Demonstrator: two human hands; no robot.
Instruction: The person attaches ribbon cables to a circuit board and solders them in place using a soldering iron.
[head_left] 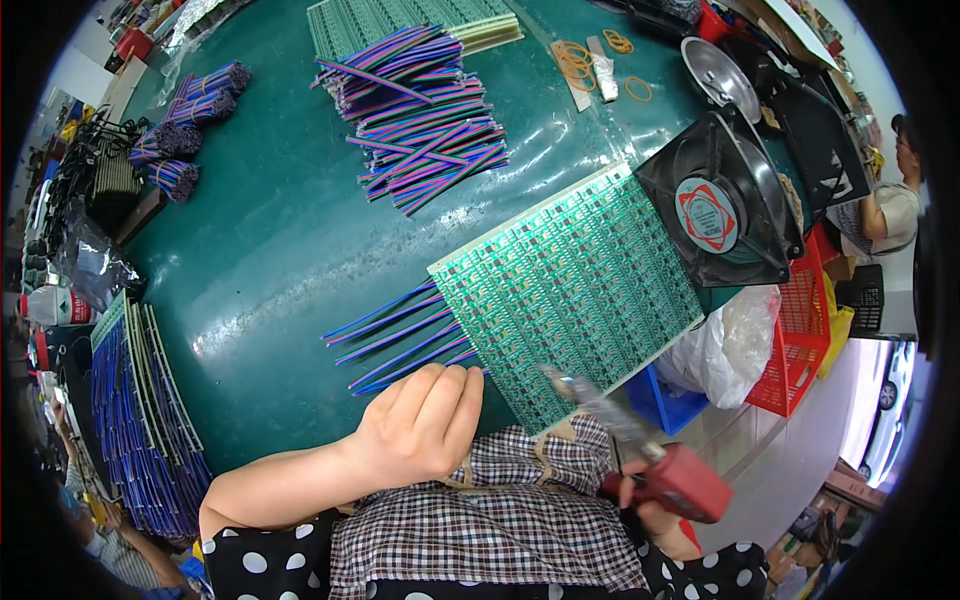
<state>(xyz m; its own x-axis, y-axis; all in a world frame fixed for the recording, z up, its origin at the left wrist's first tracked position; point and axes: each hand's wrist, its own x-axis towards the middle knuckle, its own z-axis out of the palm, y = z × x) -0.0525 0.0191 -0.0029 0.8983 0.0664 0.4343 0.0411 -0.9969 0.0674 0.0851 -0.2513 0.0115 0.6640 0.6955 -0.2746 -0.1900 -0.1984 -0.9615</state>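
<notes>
A large green circuit board panel (575,295) lies tilted on the bench in front of me. Several thin blue, red and black wires (395,330) stick out to the left from its left edge. My left hand (425,415) is closed at the panel's lower left edge, its fingers curled. A short bit of wire (486,372) shows at its fingertips; the rest is hidden. My right hand (650,512) grips a red soldering gun (685,485), blurred by motion. The gun's metal tip points up and left over the panel's lower edge.
A black fan (715,205) stands against the panel's right side. Beyond lie a heap of wires (425,120) and stacked boards (400,25). Wired boards (145,420) stand at left. Rubber bands (573,65), a metal bowl (720,78) and a red crate (790,350) are at right.
</notes>
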